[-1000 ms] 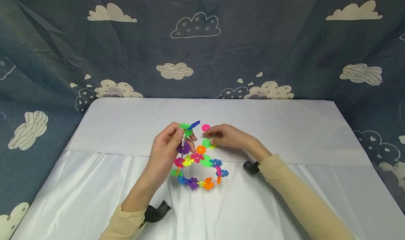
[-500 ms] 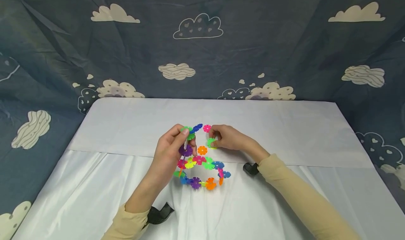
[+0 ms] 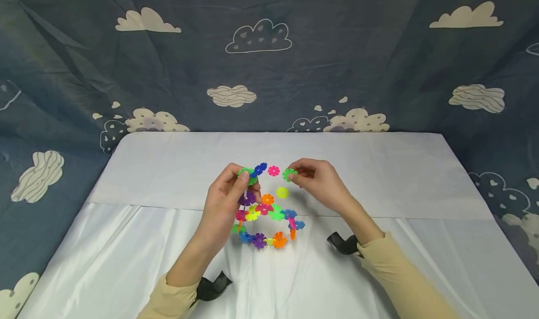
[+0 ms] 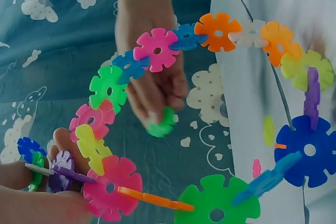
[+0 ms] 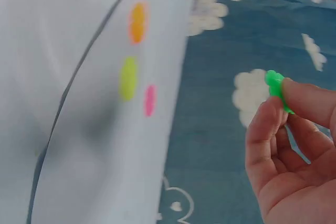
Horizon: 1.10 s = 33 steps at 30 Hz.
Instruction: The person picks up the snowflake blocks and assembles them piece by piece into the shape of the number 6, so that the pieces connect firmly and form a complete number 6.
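My left hand (image 3: 225,192) pinches one end of a chain of interlocked, slotted flower discs (image 3: 280,240). The chain hangs in a ring below that hand, in many colours. A green disc and a blue disc (image 3: 260,169) stick up past the left fingertips. Between thumb and fingertips my right hand (image 3: 322,181) holds a single green flower disc (image 3: 288,174), raised off the table and apart from the chain. The right wrist view shows this green disc (image 5: 274,85) nearly edge-on. In the left wrist view the right hand (image 4: 157,90) appears behind the ring.
Loose discs lie on the white-covered table (image 3: 379,178): a pink one (image 3: 273,170), a yellow one (image 3: 282,192) and an orange one (image 3: 267,199) just behind the ring. A dark cloud-patterned cloth (image 3: 269,71) hangs beyond the far table edge.
My right hand has picked the green disc up from beside the yellow one and moved it up and rightward. The yellow disc now shows fully. The left hand has barely moved.
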Tool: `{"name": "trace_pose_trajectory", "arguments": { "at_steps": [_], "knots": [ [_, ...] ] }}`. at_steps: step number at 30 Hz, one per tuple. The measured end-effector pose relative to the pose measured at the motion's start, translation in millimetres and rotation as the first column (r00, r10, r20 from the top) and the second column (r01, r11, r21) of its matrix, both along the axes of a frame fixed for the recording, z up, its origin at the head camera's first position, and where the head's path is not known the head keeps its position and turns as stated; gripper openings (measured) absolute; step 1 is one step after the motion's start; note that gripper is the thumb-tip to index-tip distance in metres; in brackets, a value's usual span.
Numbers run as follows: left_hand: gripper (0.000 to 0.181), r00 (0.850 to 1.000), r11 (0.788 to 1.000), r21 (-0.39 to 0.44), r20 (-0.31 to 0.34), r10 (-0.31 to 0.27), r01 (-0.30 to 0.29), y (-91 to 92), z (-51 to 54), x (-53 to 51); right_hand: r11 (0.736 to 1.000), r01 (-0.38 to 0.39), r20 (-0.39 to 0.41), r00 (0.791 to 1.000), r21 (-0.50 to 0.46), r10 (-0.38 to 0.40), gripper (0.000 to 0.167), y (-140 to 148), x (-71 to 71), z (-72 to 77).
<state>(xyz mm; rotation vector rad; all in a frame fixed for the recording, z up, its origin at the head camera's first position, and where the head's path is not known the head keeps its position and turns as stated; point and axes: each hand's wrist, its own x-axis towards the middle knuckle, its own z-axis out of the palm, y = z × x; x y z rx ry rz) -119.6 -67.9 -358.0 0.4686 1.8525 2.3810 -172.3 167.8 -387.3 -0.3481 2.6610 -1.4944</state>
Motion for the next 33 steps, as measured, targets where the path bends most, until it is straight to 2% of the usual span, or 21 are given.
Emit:
{"name": "trace_pose_trajectory", "arguments": {
  "at_steps": [5,9,12,16,18,21,26,33],
  "knots": [
    [0.018,1.000,1.000,0.003,0.007,-0.009,0.009,0.9,0.5,0.5,0.988,0.025,-0.040,0.999,-0.151,-0.031,0.020,4,24.3,13.0],
    [0.018,0.999,0.999,0.020,0.010,-0.032,0.032,2.1,2.6,1.2,0.958,0.054,-0.086,0.993,-0.281,-0.081,0.022,5,44.1,21.5],
    [0.017,0.999,0.999,0.009,-0.009,-0.041,0.041,3.5,3.2,2.0,0.942,0.032,-0.152,0.985,-0.336,-0.087,0.025,3,56.8,30.5],
    [0.015,0.997,0.997,-0.058,-0.060,-0.046,0.042,6.0,3.0,5.2,0.935,0.018,-0.236,0.966,-0.355,-0.108,0.026,-3,71.9,45.1],
    [0.013,0.995,0.995,-0.084,-0.084,-0.060,0.053,7.2,2.8,8.2,0.930,0.029,-0.251,0.959,-0.366,-0.129,0.023,-6,79.0,50.7],
    [0.011,0.988,0.991,-0.117,-0.128,-0.080,0.065,8.8,2.7,13.3,0.930,0.012,-0.271,0.955,-0.368,-0.119,0.017,-10,86.2,55.3],
    [0.007,0.979,0.985,-0.153,-0.177,-0.102,0.075,11.0,2.6,18.5,0.945,-0.050,-0.335,0.940,-0.323,-0.065,0.017,-15,89.8,57.9],
    [0.007,0.975,0.982,-0.167,-0.189,-0.120,0.088,13.0,4.1,18.8,0.955,-0.062,-0.375,0.925,-0.291,-0.054,0.021,-18,89.4,57.6]
  ]
}}
